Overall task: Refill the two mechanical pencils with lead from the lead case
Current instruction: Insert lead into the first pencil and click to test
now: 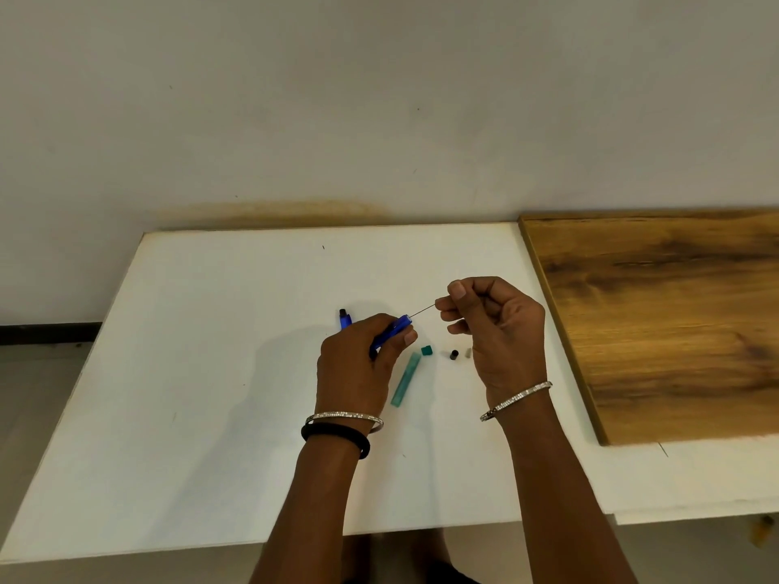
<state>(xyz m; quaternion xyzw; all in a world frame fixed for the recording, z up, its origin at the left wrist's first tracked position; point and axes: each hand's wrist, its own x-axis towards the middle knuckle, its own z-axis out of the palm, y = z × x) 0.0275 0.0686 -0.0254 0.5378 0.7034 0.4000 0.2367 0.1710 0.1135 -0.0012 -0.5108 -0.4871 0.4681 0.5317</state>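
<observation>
Now the left grip (358,364) is curled round a blue pencil (392,333) above the white surface (210,373), the right grip (501,330) pinches a thin lead (423,310) whose tip meets that pencil's end, and the green lead case (406,379) lies uncapped on it between both hands.

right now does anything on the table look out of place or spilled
Nothing spilled or broken. The small teal cap lies off the translucent teal lead case, and a tiny black cap and pale plug lie loose near the right hand; expected mid-refill, though they could roll.
</observation>
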